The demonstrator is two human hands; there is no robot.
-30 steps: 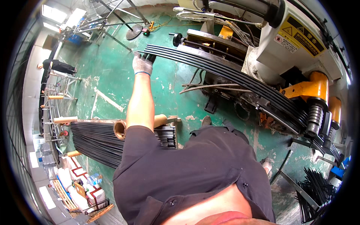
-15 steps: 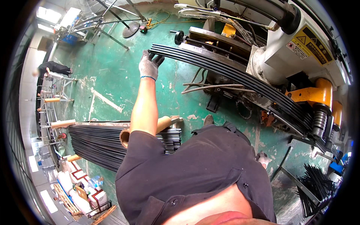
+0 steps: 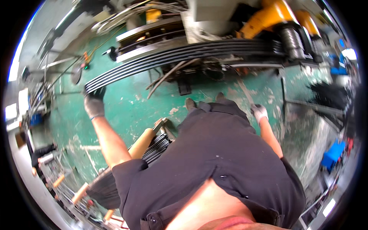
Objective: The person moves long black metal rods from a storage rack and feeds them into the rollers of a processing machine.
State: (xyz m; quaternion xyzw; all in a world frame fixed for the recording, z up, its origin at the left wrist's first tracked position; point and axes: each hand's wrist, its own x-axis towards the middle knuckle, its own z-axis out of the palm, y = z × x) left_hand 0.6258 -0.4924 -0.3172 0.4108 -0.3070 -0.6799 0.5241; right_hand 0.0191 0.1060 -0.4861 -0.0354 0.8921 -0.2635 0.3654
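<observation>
My left hand (image 3: 95, 103), in a pale glove with dark fingers, is closed round the left end of a flat row of several long black rods (image 3: 153, 61). They run rightward across the front of the machine (image 3: 153, 31), their far ends lying by its yellow-orange arm (image 3: 264, 19) and a ribbed metal cylinder (image 3: 292, 43). The row bows in the fisheye picture. My right hand (image 3: 259, 111), gloved alike, hangs low beside my right leg, away from the rods. Its fingers look curled, with nothing visible in them.
Behind my left arm, a rack with a cardboard tube (image 3: 142, 142) holds a stack of black rods (image 3: 158, 147). More black rods (image 3: 329, 96) lie on a metal frame at right. A blue bin (image 3: 333, 154) stands farther right. Flexible conduit (image 3: 166, 78) hangs below the machine.
My view has turned rightward, so the machine and rods appear farther left. My left hand still grips the rod ends. My right hand and forearm now show more fully.
</observation>
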